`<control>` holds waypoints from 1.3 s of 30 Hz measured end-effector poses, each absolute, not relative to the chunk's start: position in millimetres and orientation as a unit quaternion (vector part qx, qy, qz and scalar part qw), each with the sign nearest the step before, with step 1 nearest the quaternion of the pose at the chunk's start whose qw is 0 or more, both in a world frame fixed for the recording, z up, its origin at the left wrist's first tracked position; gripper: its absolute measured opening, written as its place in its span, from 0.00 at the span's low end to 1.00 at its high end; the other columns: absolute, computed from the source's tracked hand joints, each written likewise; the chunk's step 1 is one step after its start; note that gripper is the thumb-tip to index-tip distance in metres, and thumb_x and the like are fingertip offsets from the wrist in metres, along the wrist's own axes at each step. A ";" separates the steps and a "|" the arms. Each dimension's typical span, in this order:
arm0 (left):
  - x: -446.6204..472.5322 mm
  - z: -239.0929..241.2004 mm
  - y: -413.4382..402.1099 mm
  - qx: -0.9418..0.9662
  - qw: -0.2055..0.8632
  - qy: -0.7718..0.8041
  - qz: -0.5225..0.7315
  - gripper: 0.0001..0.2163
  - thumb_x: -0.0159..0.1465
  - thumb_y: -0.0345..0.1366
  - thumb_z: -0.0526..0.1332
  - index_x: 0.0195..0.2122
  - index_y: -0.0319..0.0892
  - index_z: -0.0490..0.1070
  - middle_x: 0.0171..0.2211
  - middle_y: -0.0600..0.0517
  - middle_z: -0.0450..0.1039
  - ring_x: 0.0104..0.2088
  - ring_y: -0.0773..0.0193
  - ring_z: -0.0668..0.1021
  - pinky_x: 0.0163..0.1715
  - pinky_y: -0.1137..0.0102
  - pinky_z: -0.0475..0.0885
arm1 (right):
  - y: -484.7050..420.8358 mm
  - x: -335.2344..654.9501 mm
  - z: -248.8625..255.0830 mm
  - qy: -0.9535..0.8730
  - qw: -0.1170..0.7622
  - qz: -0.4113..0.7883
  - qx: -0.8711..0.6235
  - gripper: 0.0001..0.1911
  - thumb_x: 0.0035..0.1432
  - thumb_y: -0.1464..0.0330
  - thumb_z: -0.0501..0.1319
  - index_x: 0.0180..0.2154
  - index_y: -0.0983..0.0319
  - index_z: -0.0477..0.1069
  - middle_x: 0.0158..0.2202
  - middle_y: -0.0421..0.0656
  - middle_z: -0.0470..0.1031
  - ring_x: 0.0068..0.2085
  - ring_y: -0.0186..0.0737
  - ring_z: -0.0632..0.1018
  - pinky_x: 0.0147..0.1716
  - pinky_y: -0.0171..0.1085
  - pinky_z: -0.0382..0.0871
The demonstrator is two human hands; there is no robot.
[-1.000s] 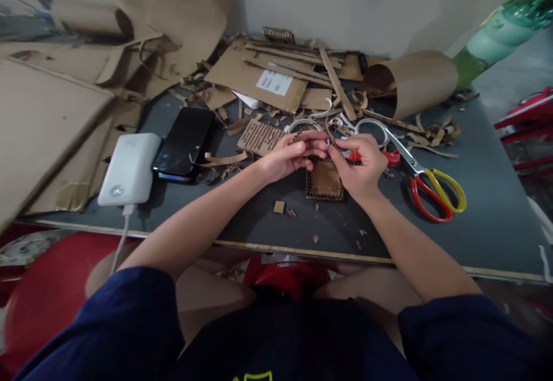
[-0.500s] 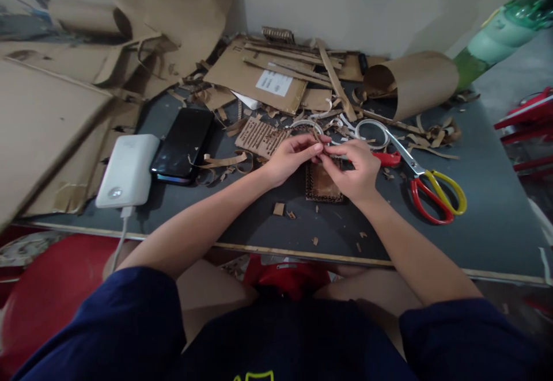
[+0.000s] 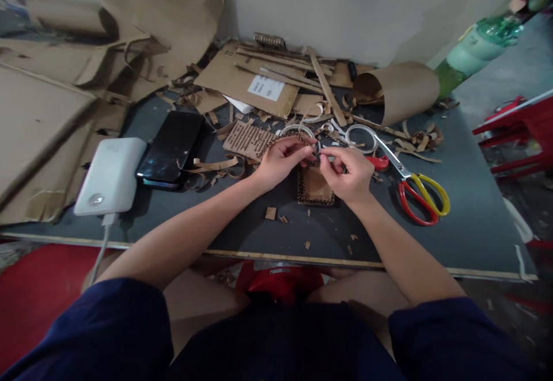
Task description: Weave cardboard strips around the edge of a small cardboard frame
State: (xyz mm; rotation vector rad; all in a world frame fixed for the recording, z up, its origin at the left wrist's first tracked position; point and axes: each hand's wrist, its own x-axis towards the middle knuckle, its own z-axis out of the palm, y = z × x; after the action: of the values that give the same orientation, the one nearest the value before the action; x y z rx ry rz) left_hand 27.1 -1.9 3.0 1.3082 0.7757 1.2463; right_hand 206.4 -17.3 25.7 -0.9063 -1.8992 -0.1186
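My left hand [image 3: 280, 161] is closed on a thin corrugated cardboard strip [image 3: 314, 136], whose dark wavy edge shows near the fingertips. Thumb and forefinger of my right hand [image 3: 351, 175] pinch beside a small pale sliver between the hands; what exactly they hold is too small to tell. Just below both hands lies a small cardboard tray [image 3: 317, 188] with a rim of corrugated strips. Left of the hands, a slotted cardboard panel [image 3: 247, 139] rests on the table. A roll of tape [image 3: 298, 130] sits behind my left hand, partly hidden.
Scissors [image 3: 404, 174] with red and yellow handles lie at the right. A black phone [image 3: 173, 145] and a white power bank [image 3: 111, 174] with a cable are at the left. Cardboard scraps, strips, a cardboard tube [image 3: 410, 90] and a green bottle [image 3: 466, 58] stand behind.
My fingertips have moved slightly apart, and a pale sliver now shows between them. The whole view has shifted a little, so things appear farther left.
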 end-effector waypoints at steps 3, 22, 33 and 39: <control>27.2 2.7 -2.1 0.557 0.560 0.342 0.510 0.22 0.60 0.53 0.69 0.44 0.37 0.77 0.35 0.48 0.81 0.35 0.65 0.83 0.33 0.73 0.78 | -17.7 207.7 26.5 -0.785 0.483 -0.023 -0.388 0.06 0.61 0.69 0.63 0.34 0.61 0.80 0.15 0.31 0.57 0.18 0.28 0.62 0.23 0.32 0.62; 26.7 13.7 -8.2 0.525 0.603 0.351 0.487 0.26 0.49 0.58 0.74 0.32 0.36 0.77 0.27 0.49 0.80 0.28 0.67 0.83 0.29 0.75 0.79 | -16.4 209.8 26.2 -0.821 0.449 -0.032 -0.351 0.09 0.60 0.67 0.62 0.29 0.60 0.77 0.13 0.31 0.58 0.16 0.28 0.62 0.20 0.31 0.59; 27.5 15.2 -8.1 0.518 0.625 0.331 0.481 0.25 0.49 0.57 0.75 0.28 0.37 0.76 0.23 0.52 0.78 0.24 0.70 0.80 0.27 0.76 0.77 | -17.6 208.8 24.9 -0.824 0.455 -0.023 -0.337 0.07 0.59 0.70 0.63 0.28 0.61 0.75 0.14 0.30 0.57 0.17 0.27 0.63 0.21 0.31 0.59; 25.2 11.0 -6.7 0.557 0.601 0.318 0.477 0.25 0.53 0.58 0.72 0.29 0.36 0.76 0.26 0.50 0.78 0.29 0.67 0.82 0.32 0.74 0.80 | -19.7 208.0 24.5 -0.820 0.455 -0.014 -0.348 0.08 0.60 0.69 0.62 0.28 0.60 0.75 0.14 0.30 0.57 0.17 0.27 0.61 0.20 0.31 0.59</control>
State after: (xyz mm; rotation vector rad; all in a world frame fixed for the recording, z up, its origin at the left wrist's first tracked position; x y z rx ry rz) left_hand 25.2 -6.7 11.0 1.2905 0.7368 1.1064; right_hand 208.0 -19.7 24.5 -0.8579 -2.0228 -0.0345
